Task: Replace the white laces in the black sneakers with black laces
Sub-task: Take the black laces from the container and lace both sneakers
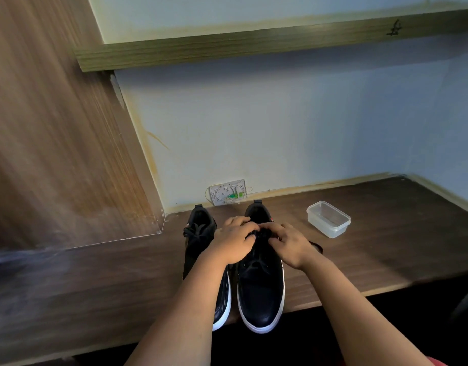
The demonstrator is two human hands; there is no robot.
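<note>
— Where are the sneakers right now?

— Both stand side by side on the dark wooden bench [386,233], toes toward me and hanging a little over the near edge. The left sneaker [198,233] is partly covered by my left forearm; a black lace is tied in a bow near its top. The right sneaker [260,291] sits just beside it, touching or nearly so at the white soles.

— And your hands?

— Both are over the upper lacing of the right sneaker. My left hand [234,243] has its fingers [247,228] curled down onto the black lace [254,265] near the tongue. My right hand [289,244] meets it from the other side, fingers bent and pinching at the same spot. The exact strand each holds is too dark to make out.

— Anything trailing?

— A loop of black lace shows on the bench just right of my right wrist.

— What else is around?

— A clear plastic container [328,219], lidless, stands to the right of the sneakers, apart from them. Behind, a white wall plate [229,192] with small wires sits at the base of the wall, and a wooden shelf [254,46] runs above.
</note>
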